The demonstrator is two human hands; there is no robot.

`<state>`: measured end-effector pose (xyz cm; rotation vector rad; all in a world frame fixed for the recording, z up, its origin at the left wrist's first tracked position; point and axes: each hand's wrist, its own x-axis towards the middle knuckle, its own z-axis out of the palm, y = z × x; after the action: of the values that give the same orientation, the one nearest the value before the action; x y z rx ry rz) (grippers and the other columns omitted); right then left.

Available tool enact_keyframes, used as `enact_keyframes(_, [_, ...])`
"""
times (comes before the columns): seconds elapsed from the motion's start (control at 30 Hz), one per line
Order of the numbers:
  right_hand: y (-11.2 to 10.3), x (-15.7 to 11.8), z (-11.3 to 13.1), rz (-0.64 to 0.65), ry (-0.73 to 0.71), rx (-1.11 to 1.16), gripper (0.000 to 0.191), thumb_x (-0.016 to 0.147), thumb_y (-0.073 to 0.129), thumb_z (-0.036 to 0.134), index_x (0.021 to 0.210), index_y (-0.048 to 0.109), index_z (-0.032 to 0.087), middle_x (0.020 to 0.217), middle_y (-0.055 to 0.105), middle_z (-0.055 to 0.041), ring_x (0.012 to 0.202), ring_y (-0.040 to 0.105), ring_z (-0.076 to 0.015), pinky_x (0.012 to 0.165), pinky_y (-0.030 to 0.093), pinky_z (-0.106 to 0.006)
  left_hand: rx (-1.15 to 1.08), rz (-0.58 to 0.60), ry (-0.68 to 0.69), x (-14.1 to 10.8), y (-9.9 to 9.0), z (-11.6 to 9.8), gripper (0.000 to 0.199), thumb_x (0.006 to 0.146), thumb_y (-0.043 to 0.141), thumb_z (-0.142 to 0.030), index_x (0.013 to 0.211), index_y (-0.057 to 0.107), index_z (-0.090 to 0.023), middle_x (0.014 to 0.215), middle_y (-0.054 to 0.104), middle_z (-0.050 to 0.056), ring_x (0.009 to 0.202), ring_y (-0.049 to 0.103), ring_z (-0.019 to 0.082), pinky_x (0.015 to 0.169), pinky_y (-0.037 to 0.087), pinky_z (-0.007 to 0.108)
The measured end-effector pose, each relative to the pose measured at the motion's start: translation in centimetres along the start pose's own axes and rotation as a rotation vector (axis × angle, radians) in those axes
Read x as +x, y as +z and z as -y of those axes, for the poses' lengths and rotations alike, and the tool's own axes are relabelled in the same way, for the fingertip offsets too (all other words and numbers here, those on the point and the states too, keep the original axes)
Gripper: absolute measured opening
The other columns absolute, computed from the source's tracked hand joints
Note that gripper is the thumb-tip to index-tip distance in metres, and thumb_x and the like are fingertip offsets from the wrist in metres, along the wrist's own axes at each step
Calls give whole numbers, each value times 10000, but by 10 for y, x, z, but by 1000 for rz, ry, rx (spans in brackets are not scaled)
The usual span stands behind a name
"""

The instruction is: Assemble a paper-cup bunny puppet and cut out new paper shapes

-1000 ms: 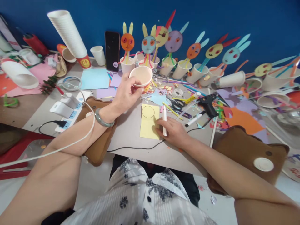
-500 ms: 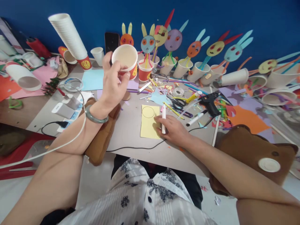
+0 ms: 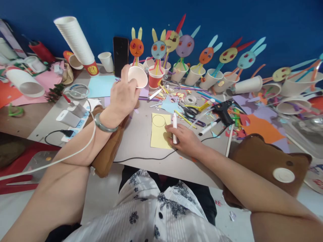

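My left hand (image 3: 124, 94) is closed on a paper cup (image 3: 139, 78), its white mouth tipped toward me, near the back of the table. Between the fingers of my right hand (image 3: 185, 139) is a white marker (image 3: 175, 127), held upright. That hand rests over the right edge of a yellow sheet of paper (image 3: 159, 138). A drawn circle shows at the sheet's top. Just right of the held cup stands a red paper cup (image 3: 155, 80) bearing a blue rabbit face (image 3: 158, 50) on pipe cleaners.
Along the blue wall stand several cups with paper rabbit faces, a phone (image 3: 120, 55) and a tall cup stack (image 3: 75, 40). Scissors (image 3: 190, 112), a black glue gun (image 3: 224, 112) and scraps lie at right. A power strip (image 3: 80, 126) sits left, a brown bear-shaped cushion (image 3: 267, 168) right.
My left hand has lowered the cup toward the table back, tilting its mouth more toward me and uncovering the orange rabbit face. My right hand with the marker has stayed nearly still.
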<state>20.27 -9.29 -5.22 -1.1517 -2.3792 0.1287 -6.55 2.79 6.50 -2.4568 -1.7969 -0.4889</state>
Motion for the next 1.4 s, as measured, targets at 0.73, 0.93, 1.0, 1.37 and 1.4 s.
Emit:
enact_keyframes(0.73, [1, 2, 1, -9, -19, -27, 168, 978, 624, 230, 1142, 659, 233, 1152, 805, -119, 1057, 740, -283, 867, 635, -418, 293, 355, -62, -6, -13, -1, 400, 983, 397, -76, 1204, 729, -56, 1184, 749, 251, 1173, 715, 377, 980, 485, 451])
enact_keyframes(0.93, [-1, 1, 0, -5, -23, -14, 183, 960, 618, 196, 1134, 659, 237, 1183, 806, -116, 1069, 738, -293, 865, 635, -434, 336, 315, 34, -12, -21, -6, 473, 943, 277, 11, 1214, 659, 80, 1157, 711, 358, 1130, 720, 428, 842, 511, 456])
enact_keyframes(1.0, [-1, 2, 1, -17, -36, -16, 182, 961, 617, 191, 1134, 656, 233, 1183, 806, -118, 1071, 738, -292, 867, 634, -430, 346, 293, 26, -14, -16, -11, 531, 961, 266, -10, 1381, 562, 126, 1324, 646, 403, 1110, 731, 425, 810, 525, 461])
enact_keyframes(1.37, [-15, 0, -6, -186, 3, -113, 161, 969, 643, 221, 1116, 677, 275, 1111, 819, -102, 1000, 758, -305, 877, 605, -481, 63, 337, 1039, -41, 34, -37, 280, 1025, 484, -153, 1053, 762, -155, 1118, 778, 121, 773, 743, 214, 570, 407, 344])
enact_keyframes(1.4, [-23, -1, -11, -240, 62, -159, 173, 959, 662, 232, 1124, 675, 282, 1133, 817, -104, 1020, 756, -325, 915, 598, -519, 36, 367, 1090, -45, 35, -39, 260, 1035, 510, -216, 1103, 754, -157, 1231, 769, 127, 791, 747, 215, 569, 417, 353])
